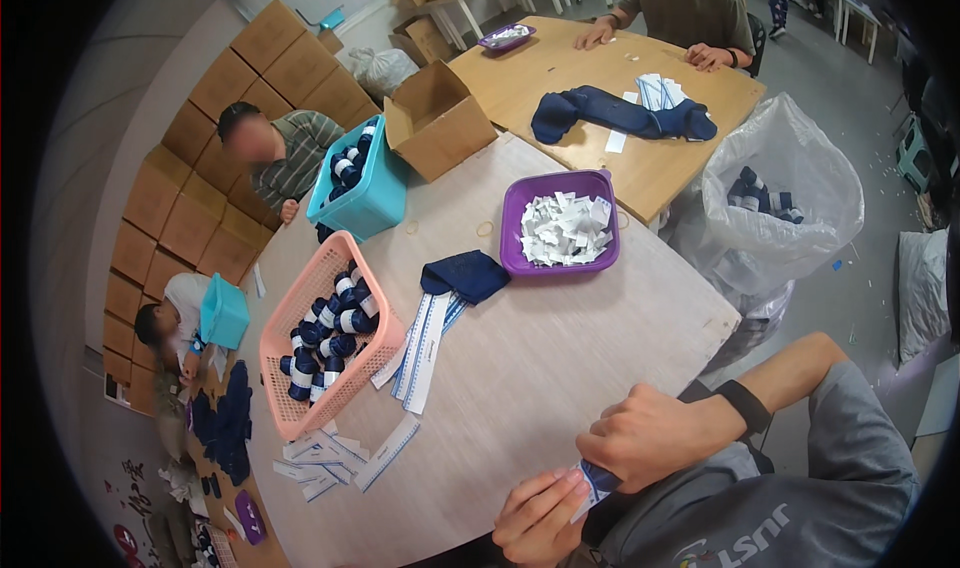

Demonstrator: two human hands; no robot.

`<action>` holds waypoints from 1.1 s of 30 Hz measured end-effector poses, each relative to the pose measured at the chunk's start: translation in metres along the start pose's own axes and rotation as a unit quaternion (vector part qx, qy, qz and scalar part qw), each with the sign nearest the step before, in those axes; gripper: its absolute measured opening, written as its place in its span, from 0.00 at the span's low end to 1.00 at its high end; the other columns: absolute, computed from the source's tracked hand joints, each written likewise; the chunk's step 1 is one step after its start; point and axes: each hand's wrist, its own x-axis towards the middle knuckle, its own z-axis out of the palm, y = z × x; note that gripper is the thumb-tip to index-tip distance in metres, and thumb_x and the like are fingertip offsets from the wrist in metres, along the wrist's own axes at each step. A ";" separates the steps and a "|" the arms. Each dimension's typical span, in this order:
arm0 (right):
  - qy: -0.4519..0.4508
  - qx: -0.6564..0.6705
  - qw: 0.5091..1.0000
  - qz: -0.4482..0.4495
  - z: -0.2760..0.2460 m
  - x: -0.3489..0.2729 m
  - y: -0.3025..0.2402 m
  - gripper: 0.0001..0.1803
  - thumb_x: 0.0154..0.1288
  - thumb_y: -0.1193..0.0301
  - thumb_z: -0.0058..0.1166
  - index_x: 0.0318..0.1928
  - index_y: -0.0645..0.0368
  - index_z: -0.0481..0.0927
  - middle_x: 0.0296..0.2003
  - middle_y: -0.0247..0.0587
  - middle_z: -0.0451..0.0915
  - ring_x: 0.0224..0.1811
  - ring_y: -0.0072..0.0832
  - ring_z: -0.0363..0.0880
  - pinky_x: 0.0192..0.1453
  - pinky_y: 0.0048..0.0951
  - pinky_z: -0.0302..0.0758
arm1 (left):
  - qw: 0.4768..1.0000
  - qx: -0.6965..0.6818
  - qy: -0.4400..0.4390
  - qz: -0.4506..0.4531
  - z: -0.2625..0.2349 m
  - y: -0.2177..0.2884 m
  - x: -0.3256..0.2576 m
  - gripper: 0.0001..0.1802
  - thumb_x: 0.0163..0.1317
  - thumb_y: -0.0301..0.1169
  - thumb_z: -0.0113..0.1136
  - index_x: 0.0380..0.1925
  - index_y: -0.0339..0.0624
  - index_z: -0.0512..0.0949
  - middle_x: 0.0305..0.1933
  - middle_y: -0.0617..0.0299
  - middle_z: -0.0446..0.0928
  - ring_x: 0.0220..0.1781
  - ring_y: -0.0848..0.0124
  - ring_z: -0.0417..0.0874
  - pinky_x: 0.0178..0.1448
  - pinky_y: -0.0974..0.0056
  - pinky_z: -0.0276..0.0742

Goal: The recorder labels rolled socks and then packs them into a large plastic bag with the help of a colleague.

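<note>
At the near edge of the table, a small roll of navy cloth (600, 476) with a white-and-blue paper band is between my two hands. My left hand (540, 520) pinches the band end with thumb and fingers. Curled round the other end is my right hand (655, 433), a dark band on its wrist. Farther off on the table lie a folded navy cloth (465, 276) and long white-and-blue paper strips (424, 353). More strips (320, 460) are scattered at the left, beside a pink basket (385, 343) of banded navy rolls.
A purple tray (512, 251) holds small white paper pieces. A turquoise bin (380, 203) of rolls and an open cardboard box (440, 128) stand at the far side. On the right is a clear plastic bag (830, 183) with rolls. Other people sit around the tables.
</note>
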 end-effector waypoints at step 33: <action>-0.020 0.050 0.998 -0.024 -0.003 -0.001 -0.009 0.11 0.48 0.69 0.60 0.26 0.65 0.76 0.16 0.46 0.76 0.19 0.43 0.80 0.22 0.39 0.73 | 0.999 0.030 -0.013 0.024 -0.012 0.016 -0.004 0.05 0.59 0.24 0.64 0.31 0.31 0.85 0.37 0.51 0.85 0.40 0.54 0.86 0.46 0.56 0.84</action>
